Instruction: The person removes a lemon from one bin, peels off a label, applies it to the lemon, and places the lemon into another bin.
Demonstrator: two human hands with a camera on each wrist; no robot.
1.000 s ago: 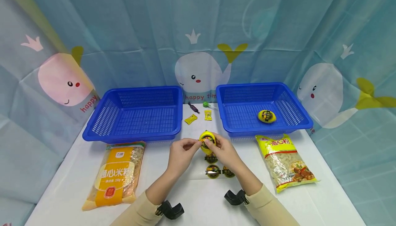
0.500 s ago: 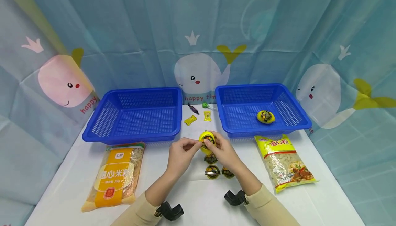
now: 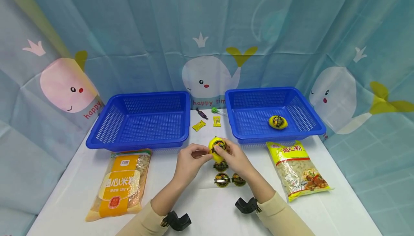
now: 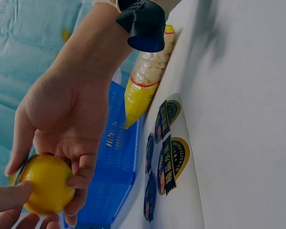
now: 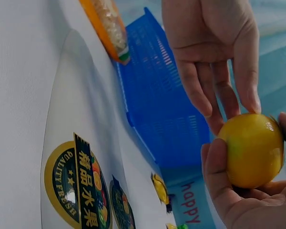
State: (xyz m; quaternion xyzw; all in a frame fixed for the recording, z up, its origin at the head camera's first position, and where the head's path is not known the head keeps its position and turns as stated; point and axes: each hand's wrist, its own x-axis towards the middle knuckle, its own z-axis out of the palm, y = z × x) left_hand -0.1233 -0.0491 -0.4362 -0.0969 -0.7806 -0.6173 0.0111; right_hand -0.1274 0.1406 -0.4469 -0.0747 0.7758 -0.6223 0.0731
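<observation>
In the head view a yellow lemon (image 3: 212, 156) is held upright between both hands, above the table's middle. A round black-and-gold sticker (image 3: 221, 143) lies on its near face, partly hidden by the right thumb. My right hand (image 3: 237, 158) grips the lemon from the right, its fingers curled round it in the right wrist view. My left hand (image 3: 188, 163) pinches the lemon's left edge between thumb and fingertips; in the left wrist view, its thumb (image 4: 12, 194) touches the fruit. Under the hands lies a clear sheet (image 3: 205, 183) with several similar stickers (image 3: 222, 180).
A blue basket (image 3: 137, 144) stands at back left. Another blue basket (image 3: 281, 135) at back right holds a stickered lemon (image 3: 278, 122). Wrapped candies (image 3: 199, 125) and a green lollipop (image 3: 215, 110) lie between them. Pasta bags flank the hands, orange (image 3: 119, 185) left, yellow (image 3: 297, 169) right.
The left thumb has slid slightly down the lemon's left edge, away from the sticker, so more of the sticker shows. The right hand has stayed on the lemon.
</observation>
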